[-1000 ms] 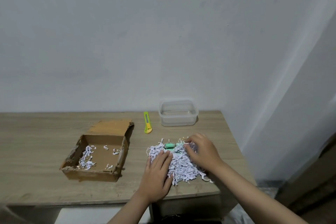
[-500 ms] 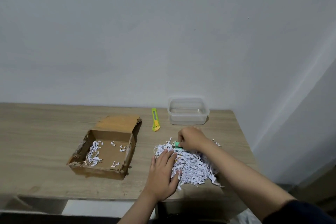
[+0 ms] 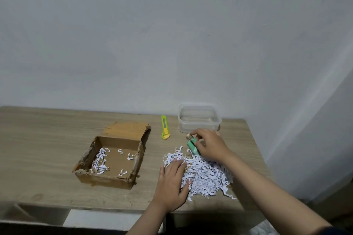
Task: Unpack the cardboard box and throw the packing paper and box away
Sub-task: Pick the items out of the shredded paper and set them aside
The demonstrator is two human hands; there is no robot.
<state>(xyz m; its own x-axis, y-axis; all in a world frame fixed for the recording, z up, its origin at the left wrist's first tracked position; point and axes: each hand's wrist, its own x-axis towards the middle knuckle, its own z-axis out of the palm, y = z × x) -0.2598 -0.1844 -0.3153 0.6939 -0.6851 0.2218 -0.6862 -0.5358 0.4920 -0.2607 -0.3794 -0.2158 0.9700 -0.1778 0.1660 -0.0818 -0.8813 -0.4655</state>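
Note:
An open brown cardboard box (image 3: 122, 133) sits on the wooden table (image 3: 47, 139), with a few white paper shreds (image 3: 99, 160) left inside. To its right lies a heap of shredded packing paper (image 3: 206, 173). My left hand (image 3: 172, 183) rests flat on the heap's left edge, fingers spread. My right hand (image 3: 210, 144) is at the heap's far side, fingers closed on a small green lighter-like item (image 3: 192, 146) lifted just above the shreds.
A green and yellow utility knife (image 3: 164, 127) lies between the box and a clear plastic container (image 3: 199, 118) near the wall. The table's right edge is close to the heap; a white wall runs behind.
My right hand has taken the green item out of the shreds and moved it back toward the container. My left hand stays on the heap.

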